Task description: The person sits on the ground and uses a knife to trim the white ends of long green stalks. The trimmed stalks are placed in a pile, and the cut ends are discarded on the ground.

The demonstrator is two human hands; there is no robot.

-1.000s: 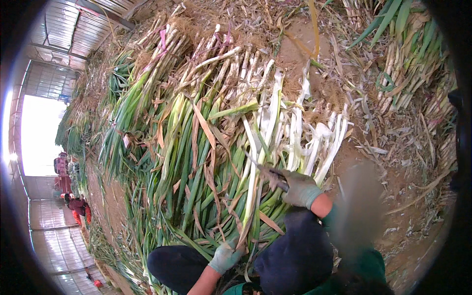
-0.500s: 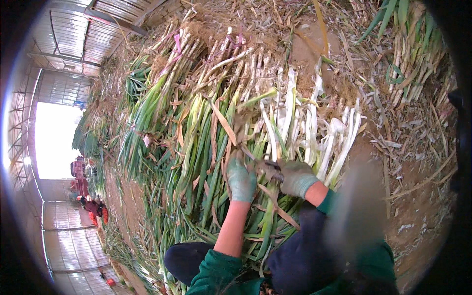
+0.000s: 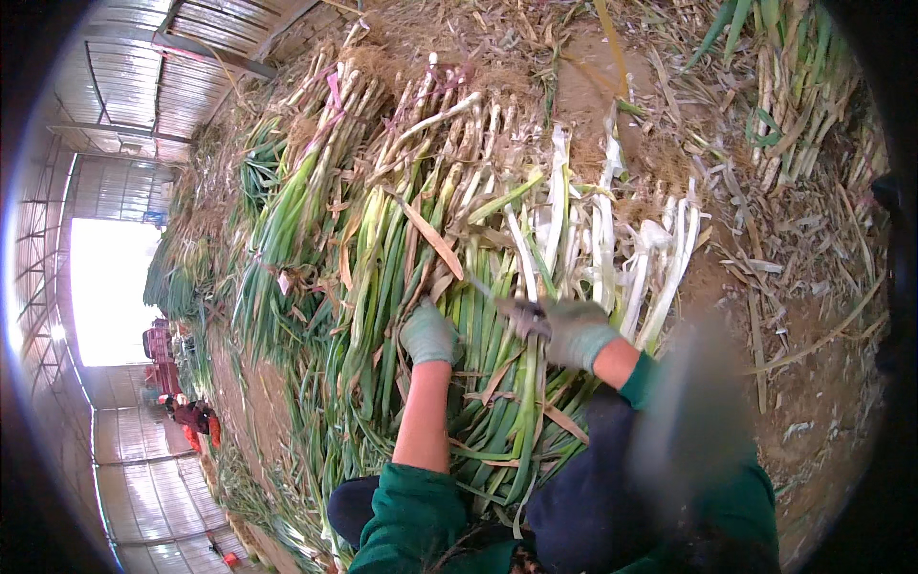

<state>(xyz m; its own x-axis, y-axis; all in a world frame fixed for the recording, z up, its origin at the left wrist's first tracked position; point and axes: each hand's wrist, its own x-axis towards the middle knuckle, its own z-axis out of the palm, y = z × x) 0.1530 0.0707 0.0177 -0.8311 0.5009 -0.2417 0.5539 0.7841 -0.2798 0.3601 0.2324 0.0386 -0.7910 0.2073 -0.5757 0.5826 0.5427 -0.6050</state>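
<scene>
On the dirt floor in front of the seated person, a broad heap of long leeks (image 3: 449, 277) lies with white stalks to the upper right and green leaves trailing down-left. Left hand (image 3: 428, 335), in a pale green glove, rests palm-down on the green stalks; fingers curled over them, but whether they actually pinch a stalk cannot be told. Right hand (image 3: 569, 330), same kind of glove, is closed around a dark small object (image 3: 526, 316) — possibly a tool, too blurred to identify — just beside the white stalks (image 3: 612, 239).

Hidden or unclear: a grey smear (out of focus, near the lens) covers the person's right forearm and the ground beside it. Lower legs cut off by the frame edge. Leek roots merge with dry straw (image 3: 803, 249) at the top.

No containers visible — nearer the wall, leek bundles (image 3: 330, 124) are tied with pink bands. Far left, figures in red (image 3: 191, 421) are barely discernible.
</scene>
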